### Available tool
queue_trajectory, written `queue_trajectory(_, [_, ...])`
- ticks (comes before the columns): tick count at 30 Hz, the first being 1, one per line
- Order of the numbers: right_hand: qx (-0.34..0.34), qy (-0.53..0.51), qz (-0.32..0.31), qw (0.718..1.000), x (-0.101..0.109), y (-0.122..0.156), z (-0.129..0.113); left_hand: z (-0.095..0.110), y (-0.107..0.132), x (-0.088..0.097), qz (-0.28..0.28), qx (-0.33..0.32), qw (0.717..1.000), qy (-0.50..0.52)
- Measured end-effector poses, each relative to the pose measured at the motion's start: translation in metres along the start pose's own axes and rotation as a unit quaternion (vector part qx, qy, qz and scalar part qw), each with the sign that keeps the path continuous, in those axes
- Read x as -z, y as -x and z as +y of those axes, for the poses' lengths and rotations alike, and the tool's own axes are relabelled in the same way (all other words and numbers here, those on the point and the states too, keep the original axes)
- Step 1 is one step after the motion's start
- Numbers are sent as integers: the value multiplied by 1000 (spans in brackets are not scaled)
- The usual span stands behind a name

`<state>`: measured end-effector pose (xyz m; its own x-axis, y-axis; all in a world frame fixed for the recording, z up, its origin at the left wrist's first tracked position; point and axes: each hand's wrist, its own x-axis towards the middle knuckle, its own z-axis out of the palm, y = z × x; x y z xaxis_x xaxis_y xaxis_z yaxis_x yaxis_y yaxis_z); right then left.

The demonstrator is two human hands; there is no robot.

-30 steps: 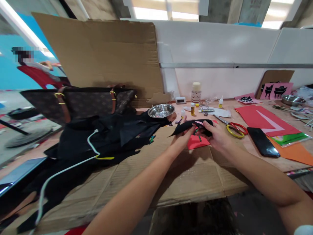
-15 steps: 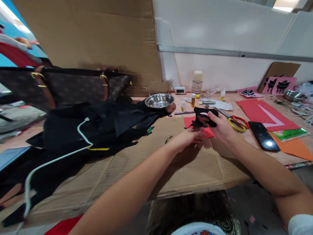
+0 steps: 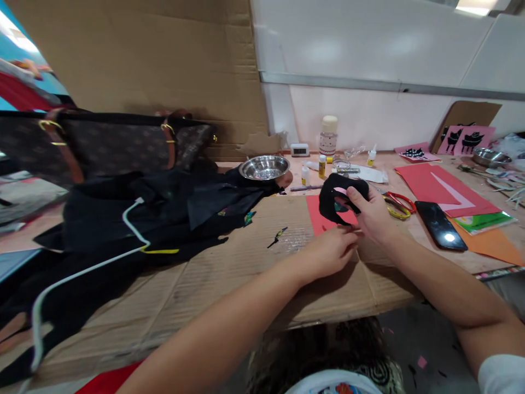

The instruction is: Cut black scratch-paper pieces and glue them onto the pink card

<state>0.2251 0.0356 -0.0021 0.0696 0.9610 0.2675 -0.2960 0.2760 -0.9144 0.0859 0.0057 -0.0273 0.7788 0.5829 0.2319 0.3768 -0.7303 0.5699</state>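
1. Blk piece (image 3: pixel 327 201), curved w/ an opening in the middle, is held up over red card (image 3: pixel 314 212), just above the work surface; a bit of pink shows at the opening.
2. R hand (image 3: pixel 372 214) is clamped on the blk piece's right side, thumb on the near face.
3. L hand (image 3: pixel 333 249) is low, fingertips by the piece's btm edge; can't tell if they pinch it or only touch.
4. Red card lies flat under the piece, partly on cardboard mat (image 3: pixel 229 284).
5. Left of L hand, on the mat: thin dark scrap (image 3: pixel 279 236) w/ yellow bits, plus a shiny clear patch (image 3: pixel 294 242) next to it.
6. Beyond the card: purple pen (image 3: pixel 305 188), small white btl (image 3: pixel 304 175), yellow-label btl (image 3: pixel 322 167), steel bowl (image 3: pixel 264 168), jar w/ cream lid (image 3: pixel 328 139), white digital clock (image 3: pixel 299 150).
7. Right of R hand: scissors w/ red & yellow handles (image 3: pixel 397 207), then blk phone (image 3: pixel 438 224), screen up; past it, red paper (image 3: pixel 418 183), green packet (image 3: pixel 484 221), orange sheet (image 3: pixel 492 243).
8. Far left: heap of blk cloth (image 3: pixel 106 219) w/ white cable (image 3: pixel 88 268) across it; brown patterned bag (image 3: pixel 118 145) behind.
9. Far right: pink cards w/ blk shapes (image 3: pixel 471 140), upright agst a brown board (image 3: pixel 476 113).
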Motion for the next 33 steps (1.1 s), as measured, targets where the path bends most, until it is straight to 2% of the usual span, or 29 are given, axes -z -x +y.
queue_trajectory(2, [14,-9,-1,1000,-1,0,0,4,1,3,20,11,1000,11])
queue_trajectory(4, [13,-5,-8,1000,0,0,-1,5,1,8,91,62,991,71])
queue_trajectory(7, [21,20,-18,999,3,1,-3,2,-1,15,198,109,955,193])
queue_trajectory(11, [21,35,-36,999,7,1,-4,-2,-5,19,269,129,915,273])
queue_trajectory(15, [-27,15,-56,998,2,1,-7,-6,-9,22,315,101,884,330])
queue_trajectory(19, [-58,7,-68,996,-4,4,-5,-11,-13,29,372,80,841,384])
queue_trajectory(22, [-50,9,-72,996,-6,6,1,-14,-13,34,386,101,824,403])
queue_trajectory(26, [-48,42,-65,996,-6,7,7,-15,-8,40,390,132,822,394])
queue_trajectory(33, [-53,96,-95,989,-4,9,1,-18,-5,47,388,117,827,389])
